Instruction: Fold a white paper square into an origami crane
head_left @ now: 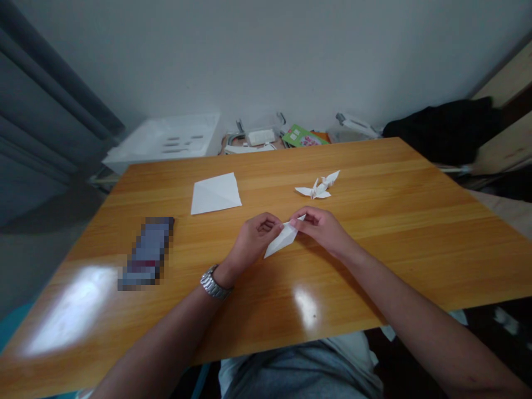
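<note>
The left hand [260,230], forearm coming from seven o'clock, pinches the folded paper [286,239] between thumb and curled fingers; the right hand [318,227], forearm from four, clamps its upper end likewise, the paper between them. Beyond, a white slotted tub [145,136] stands toward ten; its contents I cannot tell.

- Folded paper [285,240]: white, slim, diamond-like, with pointed ends and faint creases.
- It slants over the worktop [261,305] from near left to far right, its far edge pinched by the left hand [258,235] and right hand [322,227].
</note>
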`<move>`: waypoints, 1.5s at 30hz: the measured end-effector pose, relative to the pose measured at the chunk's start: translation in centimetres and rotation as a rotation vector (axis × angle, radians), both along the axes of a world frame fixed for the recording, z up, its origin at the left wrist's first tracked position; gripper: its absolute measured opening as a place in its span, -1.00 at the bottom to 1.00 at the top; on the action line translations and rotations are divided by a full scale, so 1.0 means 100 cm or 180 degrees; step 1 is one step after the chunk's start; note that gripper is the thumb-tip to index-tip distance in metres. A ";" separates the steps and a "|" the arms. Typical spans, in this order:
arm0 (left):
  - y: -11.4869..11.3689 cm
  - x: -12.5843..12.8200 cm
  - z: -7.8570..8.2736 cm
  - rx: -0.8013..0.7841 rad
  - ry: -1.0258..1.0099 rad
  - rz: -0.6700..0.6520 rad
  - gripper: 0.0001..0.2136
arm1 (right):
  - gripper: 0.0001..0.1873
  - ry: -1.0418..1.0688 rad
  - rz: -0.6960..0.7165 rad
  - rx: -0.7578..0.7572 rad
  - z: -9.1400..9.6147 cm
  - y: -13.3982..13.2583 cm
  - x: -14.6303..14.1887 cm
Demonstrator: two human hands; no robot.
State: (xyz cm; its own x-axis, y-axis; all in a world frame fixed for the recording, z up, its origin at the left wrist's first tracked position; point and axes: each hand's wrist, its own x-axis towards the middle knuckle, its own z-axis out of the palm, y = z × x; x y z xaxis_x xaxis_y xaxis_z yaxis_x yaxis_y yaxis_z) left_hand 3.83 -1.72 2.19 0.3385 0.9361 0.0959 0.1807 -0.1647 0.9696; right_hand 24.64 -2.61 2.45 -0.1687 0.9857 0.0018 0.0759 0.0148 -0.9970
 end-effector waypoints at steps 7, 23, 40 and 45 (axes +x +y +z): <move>-0.001 0.002 0.003 -0.0066 0.0101 0.0033 -0.72 | -0.72 -0.0117 0.0117 0.0145 -0.002 0.000 0.000; 0.000 0.000 0.000 -0.0070 0.0175 -0.0099 -0.72 | -0.67 -0.0252 0.0248 0.0124 -0.004 0.001 0.002; 0.000 -0.002 0.001 0.0043 0.0317 -0.0226 -0.72 | -0.68 -0.0377 0.0283 0.0252 -0.002 0.001 0.004; 0.000 -0.003 0.001 0.0119 0.0363 -0.0265 -0.69 | -0.68 -0.0462 0.0311 0.0231 -0.001 -0.001 0.005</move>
